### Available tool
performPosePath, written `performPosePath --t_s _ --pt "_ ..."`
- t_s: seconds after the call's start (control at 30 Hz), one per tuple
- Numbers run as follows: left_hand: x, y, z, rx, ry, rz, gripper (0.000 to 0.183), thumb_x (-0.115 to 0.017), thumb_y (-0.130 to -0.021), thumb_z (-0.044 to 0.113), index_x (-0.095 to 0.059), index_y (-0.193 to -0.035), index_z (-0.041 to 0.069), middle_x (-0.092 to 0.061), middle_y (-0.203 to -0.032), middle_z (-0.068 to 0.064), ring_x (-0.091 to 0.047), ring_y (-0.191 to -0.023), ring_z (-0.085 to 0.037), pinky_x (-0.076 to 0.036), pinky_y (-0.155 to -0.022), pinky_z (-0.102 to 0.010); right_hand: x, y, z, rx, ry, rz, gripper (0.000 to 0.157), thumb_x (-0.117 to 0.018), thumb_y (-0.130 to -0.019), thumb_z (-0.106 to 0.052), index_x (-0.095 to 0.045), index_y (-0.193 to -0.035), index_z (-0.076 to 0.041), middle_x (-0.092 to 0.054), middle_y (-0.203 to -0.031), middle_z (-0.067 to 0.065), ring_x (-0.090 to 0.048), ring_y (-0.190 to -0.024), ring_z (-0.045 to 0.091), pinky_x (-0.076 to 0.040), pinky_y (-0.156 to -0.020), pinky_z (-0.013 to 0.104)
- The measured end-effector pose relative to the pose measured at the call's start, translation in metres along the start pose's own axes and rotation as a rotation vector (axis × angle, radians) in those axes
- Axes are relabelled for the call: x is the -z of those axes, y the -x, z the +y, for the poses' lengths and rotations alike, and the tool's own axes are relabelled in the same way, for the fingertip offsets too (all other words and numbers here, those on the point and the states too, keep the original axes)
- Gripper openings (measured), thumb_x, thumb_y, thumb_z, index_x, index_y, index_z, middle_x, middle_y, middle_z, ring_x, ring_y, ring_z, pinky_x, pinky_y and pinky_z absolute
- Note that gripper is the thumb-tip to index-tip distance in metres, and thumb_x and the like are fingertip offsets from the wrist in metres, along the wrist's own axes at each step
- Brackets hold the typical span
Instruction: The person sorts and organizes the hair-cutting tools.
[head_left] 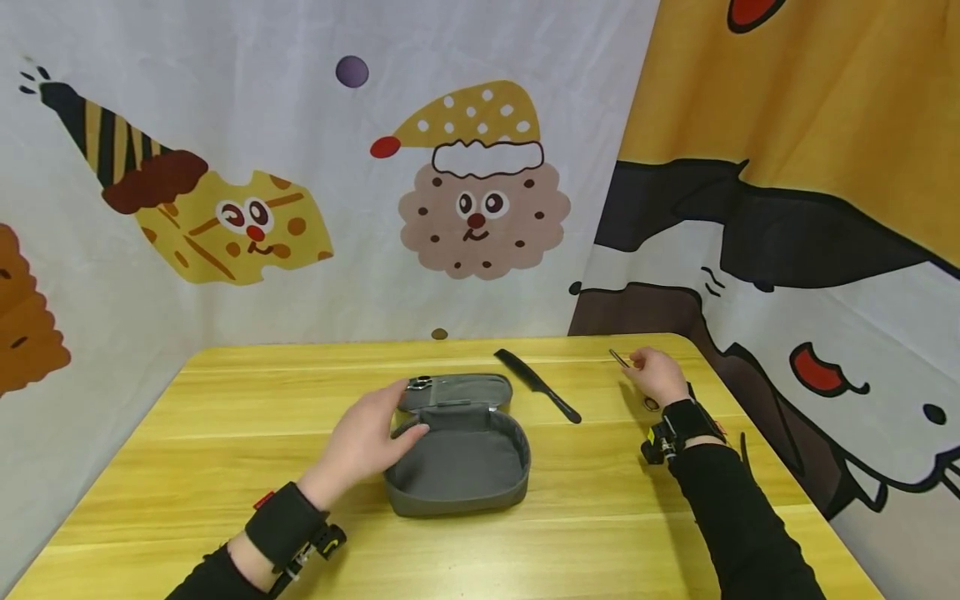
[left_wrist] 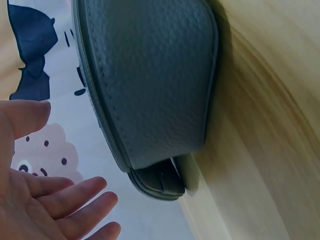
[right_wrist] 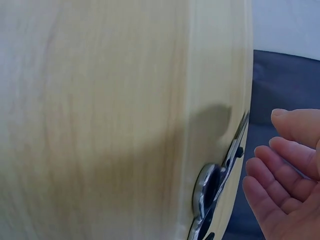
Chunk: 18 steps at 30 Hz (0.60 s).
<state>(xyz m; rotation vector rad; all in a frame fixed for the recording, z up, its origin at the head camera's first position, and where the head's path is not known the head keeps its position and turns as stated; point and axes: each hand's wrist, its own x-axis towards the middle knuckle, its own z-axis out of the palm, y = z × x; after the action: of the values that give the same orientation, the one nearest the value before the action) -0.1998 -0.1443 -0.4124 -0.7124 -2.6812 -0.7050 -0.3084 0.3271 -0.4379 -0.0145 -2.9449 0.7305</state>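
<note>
1. Scissors (head_left: 618, 359) lie near the far right corner of the table (head_left: 300, 400), partly hidden beneath the right hand (head_left: 657, 375). The left hand (head_left: 367, 435), thumb spread, is at the left side of the open grey case (head_left: 457, 506). A comb (head_left: 536, 385) lies between case and scissors; bare wood lies in front of the case.
2. Left wrist view: the fingers are spread wide, holding nothing. The case looks light and slightly soft; its rim should give a sure hold.
3. Right wrist view: the fingers are loosely bent, thumb apart, holding nothing, beside the scissors. These look stiff, slick and pointed, best taken by the ring handles (right_wrist: 199, 190). The table's edge runs close by; more room lies inward.
</note>
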Motion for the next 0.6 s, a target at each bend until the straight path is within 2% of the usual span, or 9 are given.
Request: performPosePath --t_s 0.37,0.6 --pt "-0.004 0.003 0.010 -0.016 -0.049 -0.035 0.080 -0.072 -0.089 0.048 -0.044 -0.146 -0.001 -0.059 -0.129 -0.020 -0.058 -0.115 -0.037 -0.045 -0.099 -0.048 -0.002 -0.006 0.004 -0.006 0.165 -0.011 0.038 -0.069 -0.091 -0.014 -0.062 -0.115 0.015 -0.065 -0.100 0.028 -0.062 -0.086 0.041 -0.050 -0.077 0.053" --pt "-0.008 0.001 0.018 -0.039 -0.044 -0.051 0.082 -0.068 -0.090 0.053 -0.042 -0.148 0.001 -0.055 -0.137 -0.019 -0.054 -0.124 -0.036 -0.040 -0.106 -0.046 -0.003 -0.008 0.006 -0.054 0.233 -0.039 0.033 -0.068 -0.089 -0.013 -0.066 -0.111 0.012 -0.066 -0.105 0.030 -0.063 -0.091 0.043 -0.051 -0.079 0.055"
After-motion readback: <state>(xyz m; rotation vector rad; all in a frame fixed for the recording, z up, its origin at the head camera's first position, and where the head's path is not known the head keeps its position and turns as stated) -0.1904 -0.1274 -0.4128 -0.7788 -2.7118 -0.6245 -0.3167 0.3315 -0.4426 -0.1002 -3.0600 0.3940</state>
